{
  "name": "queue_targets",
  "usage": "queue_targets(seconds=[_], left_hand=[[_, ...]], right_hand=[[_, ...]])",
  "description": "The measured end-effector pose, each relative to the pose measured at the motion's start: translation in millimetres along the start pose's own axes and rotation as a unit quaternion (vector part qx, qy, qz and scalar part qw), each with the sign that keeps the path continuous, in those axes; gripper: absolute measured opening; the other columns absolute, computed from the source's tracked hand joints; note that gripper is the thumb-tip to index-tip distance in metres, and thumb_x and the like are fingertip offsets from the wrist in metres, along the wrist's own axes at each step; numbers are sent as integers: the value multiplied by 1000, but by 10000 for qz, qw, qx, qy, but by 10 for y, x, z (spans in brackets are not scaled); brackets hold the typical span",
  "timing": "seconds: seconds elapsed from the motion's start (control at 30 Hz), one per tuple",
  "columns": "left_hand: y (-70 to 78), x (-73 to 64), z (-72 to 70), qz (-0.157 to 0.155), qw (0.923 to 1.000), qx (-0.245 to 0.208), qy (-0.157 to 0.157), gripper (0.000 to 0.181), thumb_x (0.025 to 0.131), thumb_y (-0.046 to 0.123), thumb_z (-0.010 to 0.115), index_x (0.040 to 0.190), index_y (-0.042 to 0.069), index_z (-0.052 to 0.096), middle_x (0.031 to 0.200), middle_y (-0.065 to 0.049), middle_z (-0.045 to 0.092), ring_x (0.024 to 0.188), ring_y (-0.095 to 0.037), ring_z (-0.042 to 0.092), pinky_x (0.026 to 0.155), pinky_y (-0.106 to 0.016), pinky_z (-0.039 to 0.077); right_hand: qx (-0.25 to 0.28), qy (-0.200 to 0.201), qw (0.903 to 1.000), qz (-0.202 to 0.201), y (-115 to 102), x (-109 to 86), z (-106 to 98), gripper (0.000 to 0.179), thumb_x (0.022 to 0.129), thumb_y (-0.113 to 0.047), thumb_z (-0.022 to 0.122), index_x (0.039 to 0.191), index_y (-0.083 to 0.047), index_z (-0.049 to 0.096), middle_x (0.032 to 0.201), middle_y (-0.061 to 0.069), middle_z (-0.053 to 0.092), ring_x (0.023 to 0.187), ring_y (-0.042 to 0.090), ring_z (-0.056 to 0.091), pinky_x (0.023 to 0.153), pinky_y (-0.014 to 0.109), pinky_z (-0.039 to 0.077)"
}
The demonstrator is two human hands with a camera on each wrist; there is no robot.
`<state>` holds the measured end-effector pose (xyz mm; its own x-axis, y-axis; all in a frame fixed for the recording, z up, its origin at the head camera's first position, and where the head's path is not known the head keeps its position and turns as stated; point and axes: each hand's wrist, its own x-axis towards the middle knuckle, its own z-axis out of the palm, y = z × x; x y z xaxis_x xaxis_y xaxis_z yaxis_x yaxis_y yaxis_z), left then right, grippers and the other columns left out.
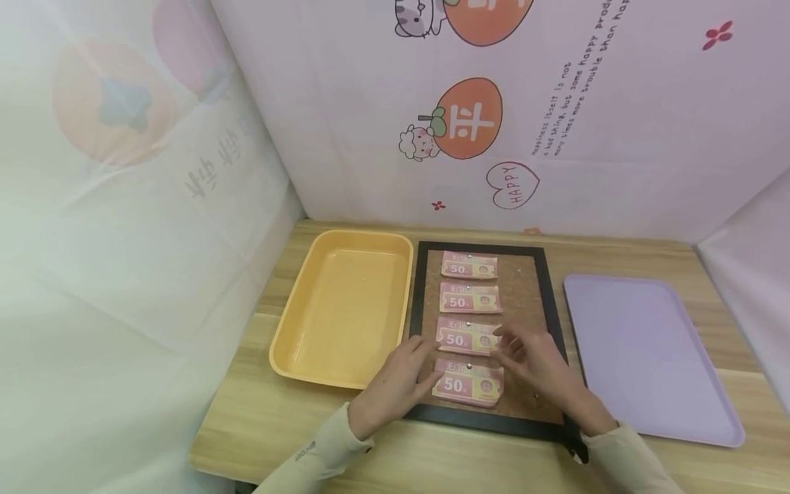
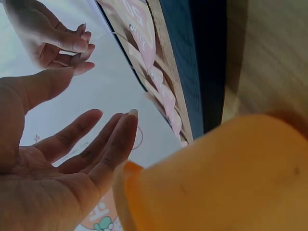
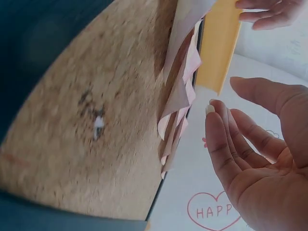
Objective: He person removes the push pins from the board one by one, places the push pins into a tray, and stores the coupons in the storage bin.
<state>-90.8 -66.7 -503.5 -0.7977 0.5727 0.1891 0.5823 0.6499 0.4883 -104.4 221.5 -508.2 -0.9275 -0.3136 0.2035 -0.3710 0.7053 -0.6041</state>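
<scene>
Pink and yellow coupons marked 50 hang in a column on a black-framed corkboard (image 1: 524,302), each with a pin near its top. My left hand (image 1: 398,381) hovers at the left edge of the two lowest coupons, the third coupon (image 1: 457,337) and the bottom coupon (image 1: 465,387). Across from it, my right hand (image 1: 537,360) is over the right side of the board near the third coupon. Relaxed, slightly bent fingers show on the left hand (image 2: 72,163) in its wrist view. Nothing lies between the thumb and fingers of the right hand (image 3: 260,144).
A deep yellow tray (image 1: 341,235) stands left of the board, close to the left forearm. To the right lies a shallow lilac tray (image 1: 648,350). Everything rests on a wooden table (image 1: 247,412) against a printed white cloth (image 1: 370,137).
</scene>
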Motion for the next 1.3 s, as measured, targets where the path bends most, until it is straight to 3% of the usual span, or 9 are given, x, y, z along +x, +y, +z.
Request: queue_targets(seconds=[0.3, 0.73, 1.07, 1.3], left_hand=[[2, 28, 75, -318, 9995, -87, -20, 51, 95, 22, 77, 140, 4, 59, 117, -9, 67, 94, -10, 56, 81, -23, 51], [6, 78, 174, -837, 9948, -583, -4, 63, 92, 17, 79, 146, 0, 52, 99, -8, 63, 83, -9, 47, 67, -17, 40], [16, 103, 274, -1095, 9915, -637, 288, 58, 90, 16, 80, 140, 0, 56, 106, -11, 62, 92, -15, 53, 74, -22, 46], [-15, 135, 340, -1320, 9877, -831, 151, 56, 89, 17, 80, 137, -1, 58, 107, -11, 66, 97, -19, 59, 80, -27, 51]], right_hand=[[608, -381, 9963, 465, -34, 11, 41, 32, 83, -3, 85, 111, 0, 71, 92, 7, 76, 77, 11, 71, 68, 23, 60], [865, -649, 9893, 981, -59, -25, 183, 29, 85, -7, 84, 111, -3, 71, 93, 5, 75, 79, 10, 70, 69, 22, 58], [1216, -978, 9767, 1477, -53, -26, 281, 27, 86, -7, 83, 110, -4, 73, 93, 6, 77, 77, 10, 71, 66, 22, 59], [1518, -1185, 9662, 1715, -30, -11, 319, 26, 87, -8, 82, 111, -3, 73, 97, 7, 77, 81, 13, 72, 70, 24, 60]])
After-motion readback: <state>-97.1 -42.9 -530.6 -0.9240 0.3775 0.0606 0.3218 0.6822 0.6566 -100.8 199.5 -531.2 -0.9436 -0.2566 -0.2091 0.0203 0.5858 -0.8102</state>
